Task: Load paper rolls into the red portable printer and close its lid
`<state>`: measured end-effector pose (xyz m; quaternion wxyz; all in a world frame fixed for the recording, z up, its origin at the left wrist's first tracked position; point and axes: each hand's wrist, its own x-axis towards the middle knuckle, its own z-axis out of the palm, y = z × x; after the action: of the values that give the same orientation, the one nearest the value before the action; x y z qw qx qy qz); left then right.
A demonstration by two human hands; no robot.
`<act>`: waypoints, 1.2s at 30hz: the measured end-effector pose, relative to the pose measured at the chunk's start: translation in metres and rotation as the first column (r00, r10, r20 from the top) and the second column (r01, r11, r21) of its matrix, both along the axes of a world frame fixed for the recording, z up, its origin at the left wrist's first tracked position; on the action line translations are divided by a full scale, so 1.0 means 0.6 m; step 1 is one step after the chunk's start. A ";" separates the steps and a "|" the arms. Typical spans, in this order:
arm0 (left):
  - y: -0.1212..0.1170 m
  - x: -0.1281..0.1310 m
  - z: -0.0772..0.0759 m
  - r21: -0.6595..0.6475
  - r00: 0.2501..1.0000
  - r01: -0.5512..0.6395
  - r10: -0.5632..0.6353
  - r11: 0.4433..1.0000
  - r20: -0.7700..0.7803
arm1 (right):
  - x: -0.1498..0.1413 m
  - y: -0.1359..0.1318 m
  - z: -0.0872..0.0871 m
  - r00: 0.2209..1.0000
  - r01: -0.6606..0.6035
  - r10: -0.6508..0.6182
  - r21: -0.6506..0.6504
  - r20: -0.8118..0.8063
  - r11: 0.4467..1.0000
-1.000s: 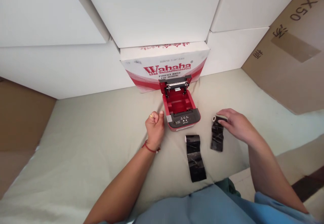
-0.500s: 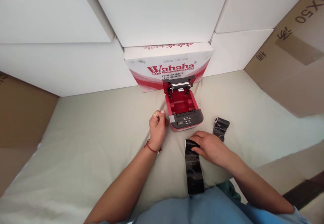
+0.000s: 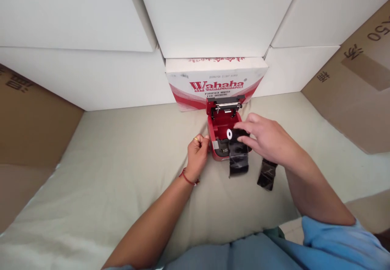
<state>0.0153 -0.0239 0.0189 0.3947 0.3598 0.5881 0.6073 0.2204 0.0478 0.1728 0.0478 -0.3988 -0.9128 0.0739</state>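
A red and black label printer (image 3: 212, 140) stands with its lid (image 3: 225, 100) raised, its red inner bay partly in view. My right hand (image 3: 265, 133) pinches a roll of black labels (image 3: 238, 150) with a white core over the front of the printer. A loose strip hangs down from the roll and covers part of the printer's control panel. Against the printer's left side, my left hand (image 3: 198, 153) is closed with fingers curled; what they hold, if anything, is hidden. A second black strip (image 3: 267, 175) lies to the right, its upper end hidden behind my right hand.
A Wahaha water carton (image 3: 217, 79) stands right behind the printer. White boxes (image 3: 213, 14) are stacked at the back. Brown cartons (image 3: 36, 140) flank the left and the right (image 3: 356, 95). Pale green cloth (image 3: 128, 160) covers the surface.
My right hand has lifted the black roll from the cloth and carried it up and forward over the printer. My left hand stays closed by the printer's side. The view has shifted slightly.
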 end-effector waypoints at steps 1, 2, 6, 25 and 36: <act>0.000 0.000 0.000 -0.003 1.000 0.004 -0.004 1.000 0.000 | -0.019 0.014 -0.003 0.997 0.023 -0.022 -0.025 0.073 0.999; 0.000 0.000 0.000 -0.007 1.000 0.006 -0.006 1.000 0.000 | -0.038 0.027 -0.007 0.989 0.047 -0.039 -0.050 0.146 0.998; -0.001 -0.001 0.002 -0.020 1.000 0.017 -0.017 1.000 -0.006 | -0.091 0.061 -0.019 0.954 0.087 -0.056 -0.092 0.295 0.992; -0.029 0.000 0.004 0.389 0.873 -0.051 0.231 0.920 -0.430 | -0.109 0.080 -0.044 0.955 0.044 -0.005 -0.122 0.298 0.992; -0.037 -0.002 0.009 0.518 0.611 0.254 0.280 0.817 -0.741 | 0.000 0.072 -0.027 0.572 0.171 -0.210 -0.135 -0.793 0.976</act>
<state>0.0139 -0.0459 0.0242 -0.0393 0.6868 0.4901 0.5352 0.2203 0.0912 0.1566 0.4522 -0.4194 -0.7432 0.2593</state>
